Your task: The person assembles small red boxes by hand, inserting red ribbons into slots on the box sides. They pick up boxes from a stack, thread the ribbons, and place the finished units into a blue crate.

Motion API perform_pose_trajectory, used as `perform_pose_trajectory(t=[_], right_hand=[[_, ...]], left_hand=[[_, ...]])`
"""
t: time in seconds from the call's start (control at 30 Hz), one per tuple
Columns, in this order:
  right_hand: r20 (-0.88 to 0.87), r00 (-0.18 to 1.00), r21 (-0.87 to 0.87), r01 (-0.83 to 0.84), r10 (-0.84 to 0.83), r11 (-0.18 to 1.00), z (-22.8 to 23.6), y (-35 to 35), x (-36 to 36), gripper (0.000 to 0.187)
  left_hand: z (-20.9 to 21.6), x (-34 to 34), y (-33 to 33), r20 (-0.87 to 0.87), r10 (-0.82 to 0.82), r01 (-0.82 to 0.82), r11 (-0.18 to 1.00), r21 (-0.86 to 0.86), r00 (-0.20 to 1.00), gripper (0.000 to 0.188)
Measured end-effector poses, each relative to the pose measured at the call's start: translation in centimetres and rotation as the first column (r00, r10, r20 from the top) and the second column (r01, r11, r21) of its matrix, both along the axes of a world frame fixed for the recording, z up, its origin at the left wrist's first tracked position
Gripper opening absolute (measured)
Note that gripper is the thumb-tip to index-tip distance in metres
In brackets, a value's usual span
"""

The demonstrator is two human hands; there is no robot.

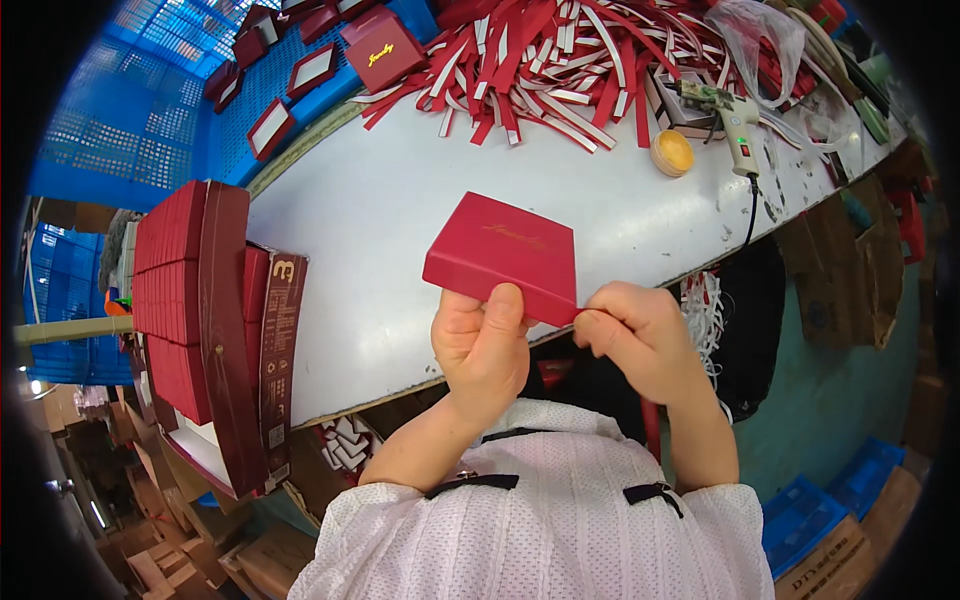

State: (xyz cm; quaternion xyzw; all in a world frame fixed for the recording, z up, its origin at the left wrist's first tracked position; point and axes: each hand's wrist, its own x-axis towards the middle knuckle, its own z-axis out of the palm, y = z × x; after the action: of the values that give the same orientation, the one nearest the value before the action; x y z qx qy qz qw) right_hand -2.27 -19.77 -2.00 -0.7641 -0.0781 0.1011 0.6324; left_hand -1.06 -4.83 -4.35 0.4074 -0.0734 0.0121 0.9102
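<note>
A square red jewelry box (505, 255) with faint gold lettering on its top is held up over the near edge of the white table (370, 260). My left hand (482, 345) grips its near side, thumb pressed on the side wall and the other fingers underneath. At the box's near right corner, my right hand (640, 335) is closed, its thumb and forefinger pinched together against the corner. Whether a small piece sits in that pinch is hidden.
Red and white strips (540, 60) heap at the back. A glue gun (738, 130) and a round tub of yellow material (672, 153) lie at the right. Left stands a carton (225, 300) packed with red boxes. Finished-looking boxes (383, 50) sit in a blue crate (110, 130).
</note>
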Motion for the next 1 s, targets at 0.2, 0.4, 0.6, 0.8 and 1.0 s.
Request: perform_pose_trajectory(t=[0.2, 0.4, 0.6, 0.8, 1.0], right_hand=[[0.025, 1.0, 0.258, 0.01, -0.017, 0.966, -0.5, -2.7, 0.5, 0.021], [0.044, 0.999, 0.391, 0.012, -0.032, 0.92, -0.3, -2.3, 0.7, 0.023], [0.066, 0.987, 0.257, 0.126, -0.148, 0.958, -0.3, -1.7, 1.2, 0.016], [0.131, 0.979, 0.154, 0.136, -0.157, 0.979, -0.6, -1.3, 1.0, 0.017], [0.463, 0.877, -0.038, 0.166, -0.13, 0.985, -0.1, 0.4, 0.4, 0.016]], left_hand=[[1.1, 1.3, 2.6, -0.266, -0.162, 0.059, 0.932, -0.358, 0.95, 0.023], [1.3, 1.1, 4.1, -0.308, -0.316, 0.079, 0.802, -0.592, 0.897, 0.025], [1.8, 0.6, 3.9, -0.272, -0.416, 0.126, 0.713, -0.689, 0.868, 0.027], [1.4, 0.1, 3.8, -0.23, -0.517, 0.135, 0.575, -0.807, 0.824, 0.029], [-0.6, -0.4, 0.7, -0.147, -0.166, 0.143, 0.978, -0.152, 0.975, 0.033]])
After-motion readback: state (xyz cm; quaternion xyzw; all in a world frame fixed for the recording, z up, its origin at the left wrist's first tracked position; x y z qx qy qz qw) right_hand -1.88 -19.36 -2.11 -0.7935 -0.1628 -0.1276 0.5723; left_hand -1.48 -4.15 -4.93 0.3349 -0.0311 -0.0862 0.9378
